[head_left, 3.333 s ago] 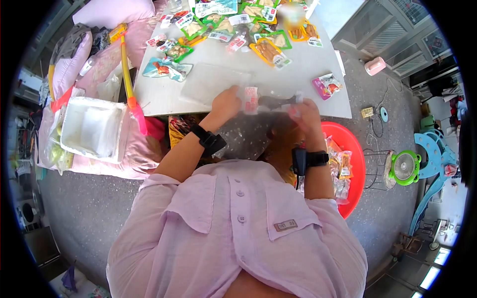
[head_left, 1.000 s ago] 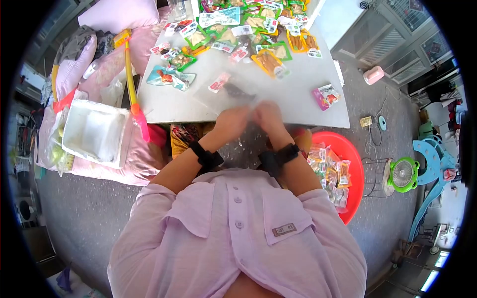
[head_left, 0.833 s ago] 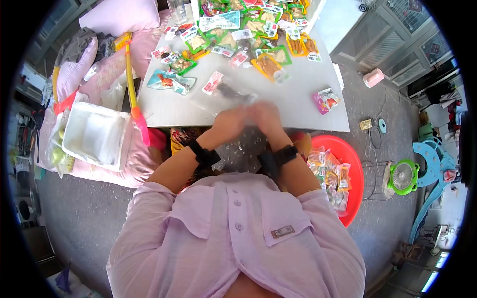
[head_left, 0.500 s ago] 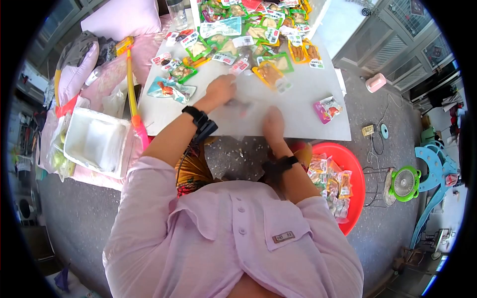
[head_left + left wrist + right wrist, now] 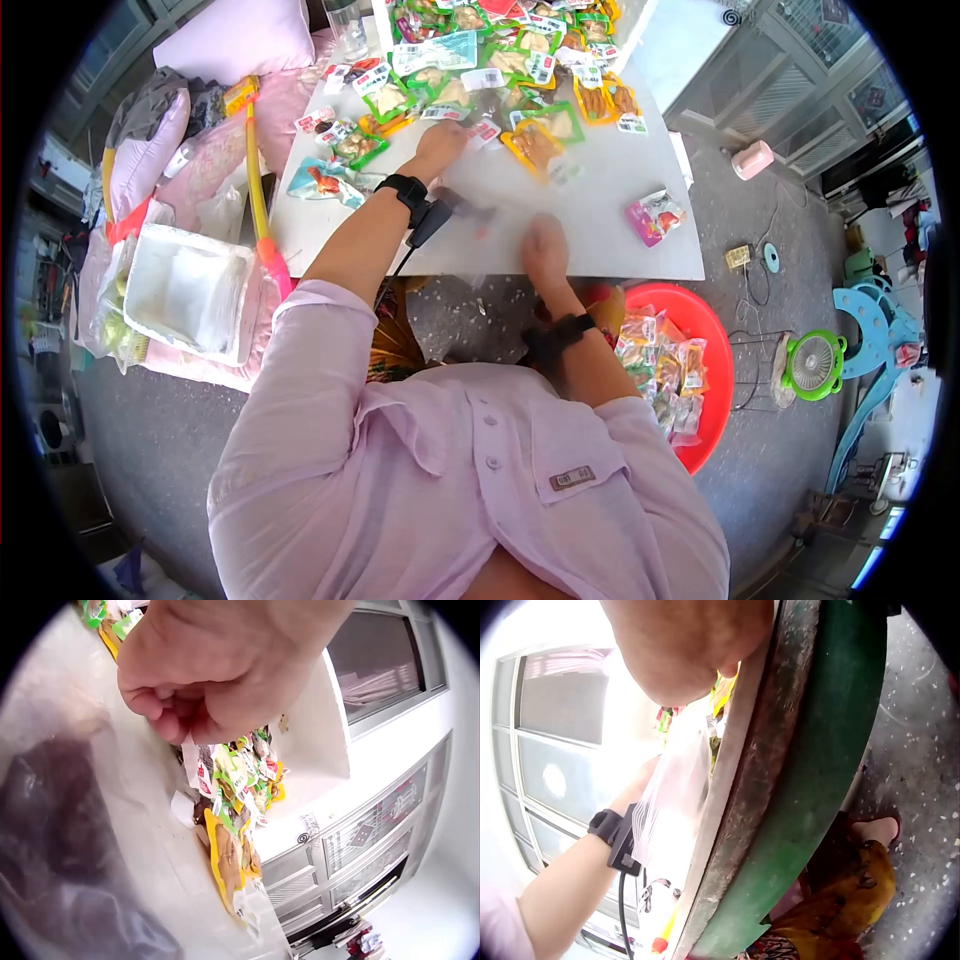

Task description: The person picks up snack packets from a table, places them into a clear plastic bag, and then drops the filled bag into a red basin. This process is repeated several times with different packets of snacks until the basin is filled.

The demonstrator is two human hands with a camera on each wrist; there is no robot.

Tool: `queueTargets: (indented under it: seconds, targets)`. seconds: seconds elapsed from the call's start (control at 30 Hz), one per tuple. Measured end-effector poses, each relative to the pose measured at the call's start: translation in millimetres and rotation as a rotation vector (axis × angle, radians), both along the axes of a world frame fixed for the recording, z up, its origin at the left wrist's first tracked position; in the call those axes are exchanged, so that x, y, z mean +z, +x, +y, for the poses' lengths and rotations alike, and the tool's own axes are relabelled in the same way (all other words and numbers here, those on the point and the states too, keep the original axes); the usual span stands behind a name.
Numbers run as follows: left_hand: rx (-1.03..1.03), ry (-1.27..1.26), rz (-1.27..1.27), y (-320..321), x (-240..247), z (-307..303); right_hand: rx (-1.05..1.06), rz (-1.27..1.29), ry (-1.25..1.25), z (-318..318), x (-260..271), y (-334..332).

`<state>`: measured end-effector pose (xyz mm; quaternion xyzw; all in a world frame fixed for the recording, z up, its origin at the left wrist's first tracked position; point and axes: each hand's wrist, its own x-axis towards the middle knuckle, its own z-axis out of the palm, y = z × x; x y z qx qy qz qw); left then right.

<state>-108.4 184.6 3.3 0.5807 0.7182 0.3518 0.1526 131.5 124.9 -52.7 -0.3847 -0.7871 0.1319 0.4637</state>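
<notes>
My right hand (image 5: 545,250), at the table's front edge, grips a clear plastic bag (image 5: 679,776), which stretches away from it in the right wrist view. A dark thing (image 5: 465,205) shows blurred through the plastic and fills the left side of the left wrist view. My left hand (image 5: 440,148) is farther up the table, its fingers curled in the left wrist view. The fingertips are right at a red-and-white labelled food packet (image 5: 199,766); I cannot tell if they hold it. A yellow-edged packet (image 5: 535,148) lies to the right of this hand.
Several food packets (image 5: 510,62) are heaped at the table's back, partly in a white box (image 5: 315,742). A pink packet (image 5: 656,217) lies at the right. A red basin (image 5: 718,370) of packets stands on the floor. A white foam box (image 5: 190,290) stands at left.
The hands first spread and held the clear bag, then met at the table edge. The left hand has since moved up toward the packets; the right hand stays near the edge.
</notes>
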Motion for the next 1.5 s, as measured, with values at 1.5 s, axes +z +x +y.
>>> queueTargets:
  seconds: [1.5]
  targets:
    - [-0.098,0.073,-0.043,118.8,-3.0,-161.7,0.332,1.090,-1.354,-81.7,62.3,91.6]
